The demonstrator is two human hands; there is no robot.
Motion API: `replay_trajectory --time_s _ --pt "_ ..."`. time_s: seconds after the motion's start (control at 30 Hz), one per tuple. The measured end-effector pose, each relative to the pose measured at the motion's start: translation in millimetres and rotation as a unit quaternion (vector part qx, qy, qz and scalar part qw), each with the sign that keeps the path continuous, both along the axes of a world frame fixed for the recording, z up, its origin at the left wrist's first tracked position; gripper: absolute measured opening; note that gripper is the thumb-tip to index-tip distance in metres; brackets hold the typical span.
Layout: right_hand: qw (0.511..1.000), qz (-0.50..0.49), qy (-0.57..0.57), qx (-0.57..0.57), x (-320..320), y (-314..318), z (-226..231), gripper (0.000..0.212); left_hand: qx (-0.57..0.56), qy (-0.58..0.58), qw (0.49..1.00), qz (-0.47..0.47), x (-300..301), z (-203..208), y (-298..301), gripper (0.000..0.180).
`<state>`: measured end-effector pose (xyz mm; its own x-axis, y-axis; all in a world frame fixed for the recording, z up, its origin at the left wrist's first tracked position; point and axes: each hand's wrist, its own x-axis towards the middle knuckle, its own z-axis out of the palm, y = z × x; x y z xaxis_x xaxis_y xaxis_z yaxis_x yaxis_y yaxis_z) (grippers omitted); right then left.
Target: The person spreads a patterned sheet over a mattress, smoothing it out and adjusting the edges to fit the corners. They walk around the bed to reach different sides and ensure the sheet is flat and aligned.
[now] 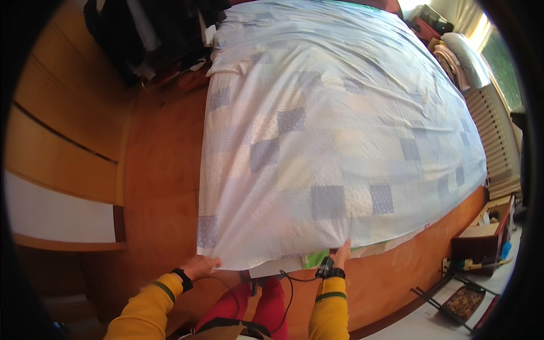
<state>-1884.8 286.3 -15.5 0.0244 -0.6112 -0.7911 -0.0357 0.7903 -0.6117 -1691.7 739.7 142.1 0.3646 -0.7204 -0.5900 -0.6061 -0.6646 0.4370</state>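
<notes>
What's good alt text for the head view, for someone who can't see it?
A person's left hand and right hand hold the near edge of a pale patchwork sheet, the left near its corner. Orange-brown floor shows along its left and near sides, with a wooden cabinet at left and a radiator at right.

Left grip (201, 265) on patchwork sheet (306, 161)

Bedroom in a home, identified by the broad, sheet-covered bed (306, 164) with its pale patchwork print. Left of the bed's left edge: reddish-brown floor (161, 153) and wooden cabinetry (68, 119). Beyond its right edge: a ribbed radiator (489, 136) beneath a bright window (503, 71). Near its far right corner: a curtain (469, 20) and folded bedding (451, 63).
</notes>
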Motion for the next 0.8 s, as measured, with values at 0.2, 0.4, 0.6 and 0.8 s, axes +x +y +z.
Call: replay_trajectory --time_s 0.2,0.4,0.6,0.8 --pt "0.992 -0.020 0.084 -0.088 -52.0 29.5 18.6 0.066 0.037 0.124 0.991 -0.028 -24.0 -30.2 22.4 0.017" --pt "0.964 0.006 0.189 -0.188 -137.3 36.5 38.3 0.069 0.000 0.229 0.965 -0.125 -79.2 -57.6 43.9 0.022" --pt "0.950 0.057 0.169 -0.256 -179.3 30.9 4.2 0.057 -0.012 0.202 0.972 -0.118 -103.7 -78.9 45.3 0.026" --pt "0.965 0.178 0.177 -0.075 -172.6 27.7 -51.9 0.020 0.175 0.142 0.965 -0.133 -114.9 -110.3 45.5 0.022"
